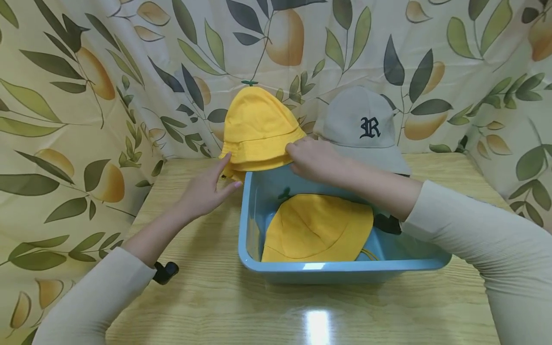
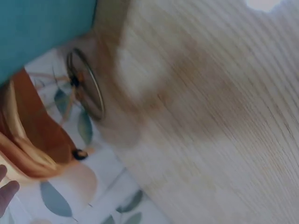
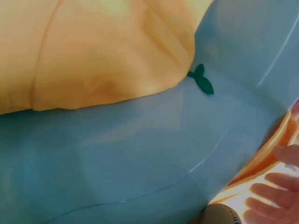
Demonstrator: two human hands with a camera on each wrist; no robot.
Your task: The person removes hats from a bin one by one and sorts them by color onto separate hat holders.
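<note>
A yellow bucket hat [image 1: 263,129] with a small green sprout on its crown stands at the tub's back left corner. My right hand [image 1: 316,158] pinches its right brim with curled fingers. At the left brim my left hand [image 1: 204,191] touches the hat with fingers extended and thumb apart; its fingertips [image 2: 7,193] show at the edge of the left wrist view. A second yellow hat [image 1: 319,227] lies flattened inside the blue tub [image 1: 340,266], its green sprout [image 3: 203,83] towards the tub's back left. A thin cord [image 1: 369,254] shows beside it.
A grey baseball cap [image 1: 358,120] with a black letter stands behind the tub, partly hidden by my right hand. All this rests on a wooden table [image 1: 207,297]. A leaf-patterned cloth [image 1: 185,57] hangs behind and at both sides.
</note>
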